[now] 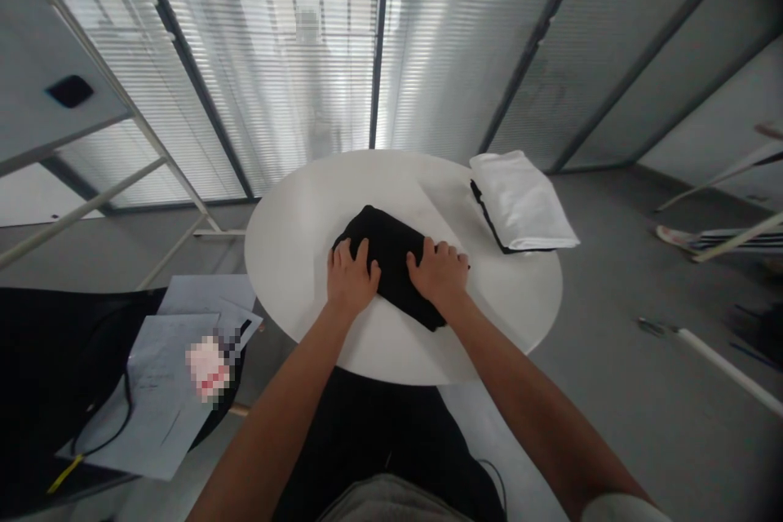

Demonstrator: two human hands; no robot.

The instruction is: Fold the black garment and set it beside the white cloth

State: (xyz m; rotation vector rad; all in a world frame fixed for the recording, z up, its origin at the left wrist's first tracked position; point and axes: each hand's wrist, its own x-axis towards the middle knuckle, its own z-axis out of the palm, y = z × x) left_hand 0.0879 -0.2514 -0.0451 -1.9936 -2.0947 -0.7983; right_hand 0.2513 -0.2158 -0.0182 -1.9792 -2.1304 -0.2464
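Observation:
A folded black cloth [391, 249] lies near the middle of a round white table [294, 245]. My left hand [350, 275] rests flat on the cloth's left end, fingers spread. On the cloth's right end lies my right hand [439, 271], palm down with its fingers curled over the edge. Both hands press on the cloth; neither lifts it.
A folded white cloth [523, 200] lies on a black one at the table's far right edge. Papers [162, 391] and a black cable lie on a dark surface to my left. Frosted glass walls stand behind. A white rod [710, 359] lies on the grey floor at right.

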